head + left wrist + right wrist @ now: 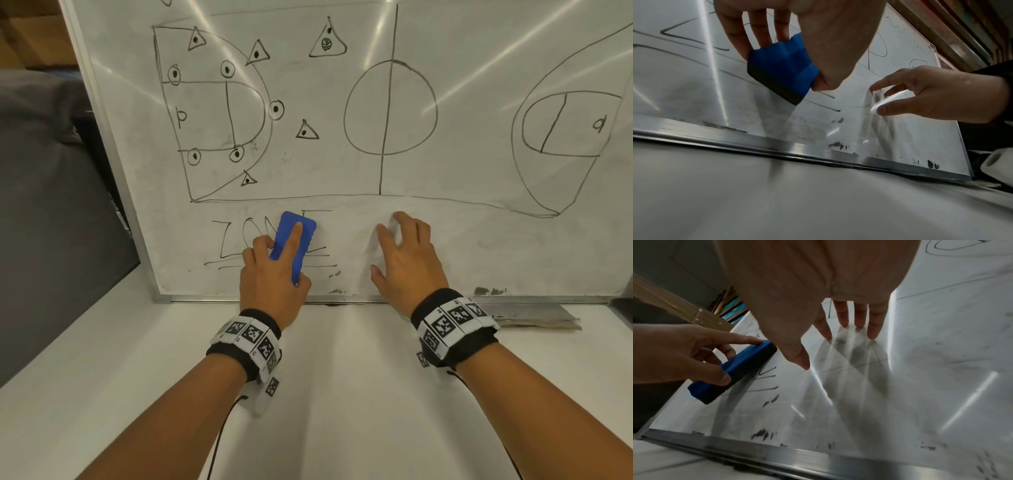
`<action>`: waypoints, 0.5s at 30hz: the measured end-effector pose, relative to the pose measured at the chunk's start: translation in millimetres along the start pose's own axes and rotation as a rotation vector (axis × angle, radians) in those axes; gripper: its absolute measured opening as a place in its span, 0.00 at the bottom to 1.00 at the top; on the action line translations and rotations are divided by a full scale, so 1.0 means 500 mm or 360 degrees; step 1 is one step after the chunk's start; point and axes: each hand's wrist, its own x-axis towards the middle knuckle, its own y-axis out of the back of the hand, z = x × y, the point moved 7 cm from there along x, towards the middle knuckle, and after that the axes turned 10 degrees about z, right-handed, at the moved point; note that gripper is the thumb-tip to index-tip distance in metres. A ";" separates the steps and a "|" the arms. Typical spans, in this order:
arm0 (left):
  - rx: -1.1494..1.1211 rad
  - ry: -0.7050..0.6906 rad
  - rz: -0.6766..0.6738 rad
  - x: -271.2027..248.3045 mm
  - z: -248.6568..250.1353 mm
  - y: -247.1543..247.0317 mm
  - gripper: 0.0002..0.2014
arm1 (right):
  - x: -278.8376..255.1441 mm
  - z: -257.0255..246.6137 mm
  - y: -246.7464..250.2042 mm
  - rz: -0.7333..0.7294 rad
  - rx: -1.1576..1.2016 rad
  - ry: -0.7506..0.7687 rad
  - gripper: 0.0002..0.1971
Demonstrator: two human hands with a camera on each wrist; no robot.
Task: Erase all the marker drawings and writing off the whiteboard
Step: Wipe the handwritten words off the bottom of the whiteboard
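A whiteboard (342, 164) leans upright on a white table, drawn over with a black court diagram (219, 113), a centre circle (390, 106) and the underlined word ZONE (236, 240) low on the left. My left hand (274, 267) grips a blue eraser (293, 240) with a black felt face (774, 82), pressed on the end of that word, index finger laid along its back. My right hand (404, 253) rests spread on the bare board to the right, fingertips (859, 321) touching the surface, holding nothing.
The board's metal bottom rail (239, 298) sits on the white table (308, 394). Dark marker smudges (489, 291) dot the lower right of the board. A grey cushion-like surface (51, 192) lies to the left, and a white object (995, 160) beside the board's right end.
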 end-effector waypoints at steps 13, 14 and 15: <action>-0.0146 0.0002 -0.0054 -0.003 0.024 -0.012 0.46 | -0.023 0.003 -0.016 -0.0099 -0.0060 0.0053 0.41; -0.0154 0.0006 -0.0053 -0.001 0.025 -0.012 0.46 | -0.023 0.002 -0.017 -0.0102 -0.0045 0.0049 0.41; -0.0162 0.0010 -0.0051 0.000 0.026 -0.011 0.46 | -0.023 0.002 -0.017 -0.0103 -0.0030 0.0043 0.41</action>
